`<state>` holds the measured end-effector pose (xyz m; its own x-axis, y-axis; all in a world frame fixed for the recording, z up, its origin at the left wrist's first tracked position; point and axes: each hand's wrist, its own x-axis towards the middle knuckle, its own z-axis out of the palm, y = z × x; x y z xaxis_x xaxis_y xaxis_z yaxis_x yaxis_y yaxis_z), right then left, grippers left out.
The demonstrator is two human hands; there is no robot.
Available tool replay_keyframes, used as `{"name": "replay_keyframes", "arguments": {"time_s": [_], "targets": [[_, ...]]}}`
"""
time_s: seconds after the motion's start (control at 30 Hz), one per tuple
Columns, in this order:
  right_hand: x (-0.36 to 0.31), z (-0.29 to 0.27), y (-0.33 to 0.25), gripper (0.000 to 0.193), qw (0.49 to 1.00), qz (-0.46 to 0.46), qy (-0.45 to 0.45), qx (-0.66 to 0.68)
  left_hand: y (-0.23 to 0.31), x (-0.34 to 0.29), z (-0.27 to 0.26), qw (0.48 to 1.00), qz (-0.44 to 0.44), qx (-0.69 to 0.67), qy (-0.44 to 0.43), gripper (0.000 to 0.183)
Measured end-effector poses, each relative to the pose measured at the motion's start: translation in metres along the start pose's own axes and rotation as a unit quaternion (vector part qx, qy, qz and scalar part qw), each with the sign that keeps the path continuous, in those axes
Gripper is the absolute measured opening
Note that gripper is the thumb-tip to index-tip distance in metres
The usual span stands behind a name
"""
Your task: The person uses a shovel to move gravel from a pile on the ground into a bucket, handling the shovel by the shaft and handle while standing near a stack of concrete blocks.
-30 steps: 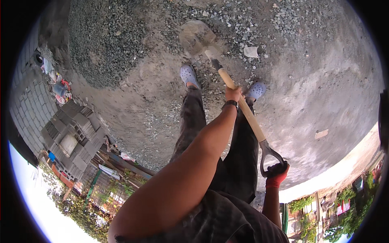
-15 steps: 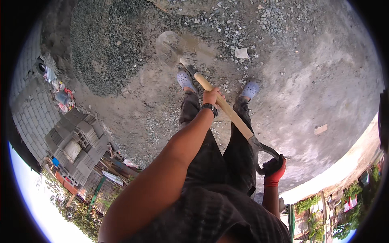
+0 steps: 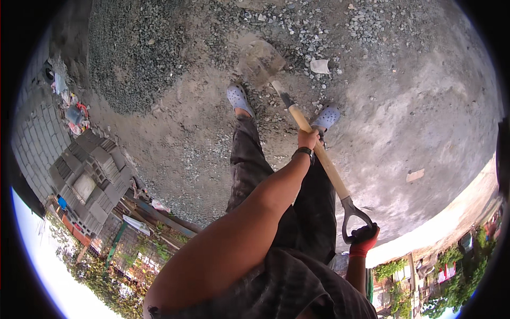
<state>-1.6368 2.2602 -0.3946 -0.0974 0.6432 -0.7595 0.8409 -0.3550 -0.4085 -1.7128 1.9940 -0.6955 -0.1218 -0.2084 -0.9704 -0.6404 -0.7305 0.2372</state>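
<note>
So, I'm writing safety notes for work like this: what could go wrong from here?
The shovel blade is near the left clog; a slip might strike it. The left hand grips the wooden shaft without a glove, so blisters or splinters are possible. Loose gravel nearby could make footing unsteady.

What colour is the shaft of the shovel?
The shovel's shaft is pale tan, like bare wood; it shows in the head view, the only one.

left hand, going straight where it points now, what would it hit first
Past the shovel handle in its grip, the left hand would probably meet the right shoe, though depth is unclear.
</note>
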Motion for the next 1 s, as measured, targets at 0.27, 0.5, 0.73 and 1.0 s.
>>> {"name": "replay_keyframes", "arguments": {"time_s": [0.27, 0.5, 0.73, 1.0], "targets": [[-0.010, 0.079, 0.045, 0.025, 0.963, -0.182, -0.168, -0.111, 0.213, -0.023, -0.050, 0.993, 0.106, -0.035, 0.051, 0.014], [-0.032, -0.023, -0.039, 0.041, 0.995, -0.006, -0.091, 0.042, 0.065, -0.076, 0.012, 0.995, -0.057, -0.048, -0.063, 0.022], [-0.020, -0.159, -0.051, 0.040, 0.996, -0.034, 0.082, -0.004, -0.081, -0.127, 0.069, 0.987, -0.124, 0.020, -0.097, 0.017], [0.000, -0.069, -0.028, 0.037, 1.000, -0.011, 0.014, -0.009, -0.033, -0.059, 0.041, 0.998, -0.061, -0.004, -0.022, 0.018]]}}
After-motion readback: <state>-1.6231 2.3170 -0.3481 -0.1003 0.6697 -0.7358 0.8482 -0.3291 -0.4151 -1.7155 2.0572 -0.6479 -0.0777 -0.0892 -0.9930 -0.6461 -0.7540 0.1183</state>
